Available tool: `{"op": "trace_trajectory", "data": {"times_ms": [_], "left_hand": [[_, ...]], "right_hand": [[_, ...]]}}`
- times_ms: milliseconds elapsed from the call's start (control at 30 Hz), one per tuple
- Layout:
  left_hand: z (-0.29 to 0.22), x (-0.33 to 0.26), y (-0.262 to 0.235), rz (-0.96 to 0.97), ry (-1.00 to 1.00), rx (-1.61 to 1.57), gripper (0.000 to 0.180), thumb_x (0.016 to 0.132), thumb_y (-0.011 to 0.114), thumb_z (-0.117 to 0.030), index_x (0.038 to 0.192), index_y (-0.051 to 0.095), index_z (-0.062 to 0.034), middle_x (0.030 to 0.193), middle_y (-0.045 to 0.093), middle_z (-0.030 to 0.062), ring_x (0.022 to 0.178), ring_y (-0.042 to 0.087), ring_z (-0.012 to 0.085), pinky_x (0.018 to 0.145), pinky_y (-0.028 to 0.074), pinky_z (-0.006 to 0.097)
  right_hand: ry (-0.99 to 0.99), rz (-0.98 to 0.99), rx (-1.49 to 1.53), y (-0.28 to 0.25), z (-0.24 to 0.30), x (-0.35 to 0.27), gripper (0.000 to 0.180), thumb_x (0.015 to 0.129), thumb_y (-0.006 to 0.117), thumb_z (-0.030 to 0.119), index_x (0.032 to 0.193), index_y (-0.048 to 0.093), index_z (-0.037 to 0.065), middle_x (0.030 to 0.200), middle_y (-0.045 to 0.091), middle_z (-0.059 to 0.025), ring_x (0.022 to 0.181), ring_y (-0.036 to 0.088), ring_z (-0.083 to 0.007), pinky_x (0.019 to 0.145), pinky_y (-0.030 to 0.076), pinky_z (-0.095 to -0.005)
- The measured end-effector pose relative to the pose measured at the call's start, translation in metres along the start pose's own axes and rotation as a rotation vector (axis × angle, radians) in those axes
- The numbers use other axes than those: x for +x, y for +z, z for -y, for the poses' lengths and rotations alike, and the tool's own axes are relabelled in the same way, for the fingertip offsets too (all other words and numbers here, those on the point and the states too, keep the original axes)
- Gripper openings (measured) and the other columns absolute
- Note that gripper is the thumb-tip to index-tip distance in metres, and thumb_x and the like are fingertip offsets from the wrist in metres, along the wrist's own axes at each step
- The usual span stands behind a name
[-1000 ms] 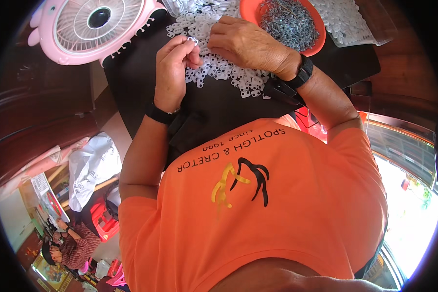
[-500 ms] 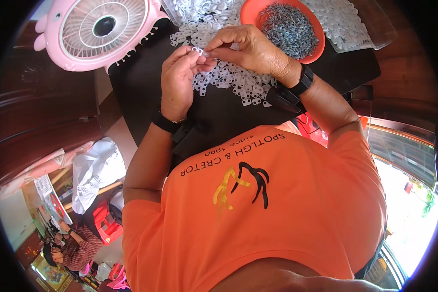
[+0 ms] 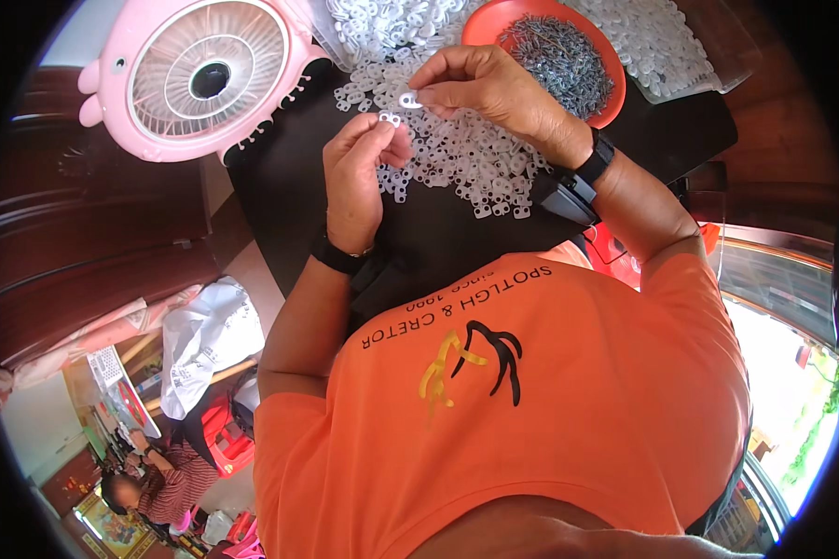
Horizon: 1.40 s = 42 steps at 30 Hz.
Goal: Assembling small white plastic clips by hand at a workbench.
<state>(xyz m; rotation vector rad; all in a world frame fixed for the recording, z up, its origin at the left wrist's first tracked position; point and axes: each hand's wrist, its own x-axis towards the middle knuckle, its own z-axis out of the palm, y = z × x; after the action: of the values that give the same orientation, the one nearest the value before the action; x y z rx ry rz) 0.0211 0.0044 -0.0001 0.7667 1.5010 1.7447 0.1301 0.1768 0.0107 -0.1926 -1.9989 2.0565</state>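
Between the thumb and forefinger of my left hand (image 3: 356,177) is a small white plastic piece with dark holes (image 3: 390,119). My right hand (image 3: 494,93), a little farther off and to the right, pinches a white oval plastic piece (image 3: 408,99) by its edge. The two pieces are close but apart. Beneath and around both hands spreads a loose pile of small white plastic pieces (image 3: 452,163), many showing dark holes. Just beyond my right hand is an orange-red bowl (image 3: 610,114) heaped with small grey metal pins or screws (image 3: 569,70).
A pink animal-shaped fan (image 3: 158,140) stands at the far left of the dark table (image 3: 280,200). Clear trays of white pieces lie at the back, one at the right (image 3: 643,47). Another person (image 3: 172,475) in a striped top is behind at the lower left.
My hands were together at one spot; now they have drawn apart, each with a white piece. The whole view has shifted slightly.
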Motion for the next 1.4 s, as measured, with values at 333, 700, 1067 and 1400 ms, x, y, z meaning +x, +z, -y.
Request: {"op": "trace_trajectory", "data": {"times_ms": [333,700,1067,1400], "left_hand": [[-0.003,-0.004,0.008,-0.017,-0.049,0.054,0.02,0.088,0.053,-0.015,0.081,0.063,0.0006,0.063,0.052,-0.0005,0.055,0.044,0.0061,0.051,0.033,0.02],[-0.003,-0.004,0.008,-0.026,-0.059,0.047,0.02,0.088,0.053,-0.015,0.08,0.063,0.0004,0.063,0.052,-0.0006,0.054,0.044,0.006,0.05,0.032,0.02],[-0.004,-0.005,0.009,-0.039,-0.05,0.04,0.019,0.087,0.054,-0.015,0.079,0.063,0.0005,0.062,0.05,-0.0017,0.054,0.042,0.0057,0.05,0.031,0.02],[-0.004,-0.006,0.009,-0.039,-0.048,0.061,0.019,0.088,0.054,-0.014,0.078,0.062,0.0003,0.062,0.049,-0.002,0.054,0.041,0.0055,0.05,0.031,0.02]], "right_hand": [[-0.002,-0.058,0.156,0.01,0.004,-0.002,0.015,0.083,0.065,0.005,0.095,0.063,-0.002,0.08,0.062,-0.0023,0.067,0.057,-0.008,0.063,0.049,-0.0213],[-0.031,-0.06,0.086,0.012,0.005,-0.003,0.015,0.083,0.066,0.006,0.096,0.063,-0.002,0.082,0.062,-0.0019,0.07,0.057,-0.0076,0.066,0.048,-0.0215],[-0.092,-0.073,-0.019,0.016,0.004,-0.005,0.016,0.085,0.063,0.003,0.101,0.064,0.0,0.088,0.064,-0.0016,0.082,0.06,-0.0069,0.075,0.049,-0.0206],[-0.104,-0.005,-0.059,0.018,-0.003,-0.004,0.015,0.085,0.063,0.002,0.1,0.063,-0.001,0.091,0.063,-0.0014,0.085,0.058,-0.0062,0.078,0.048,-0.0212]]}}
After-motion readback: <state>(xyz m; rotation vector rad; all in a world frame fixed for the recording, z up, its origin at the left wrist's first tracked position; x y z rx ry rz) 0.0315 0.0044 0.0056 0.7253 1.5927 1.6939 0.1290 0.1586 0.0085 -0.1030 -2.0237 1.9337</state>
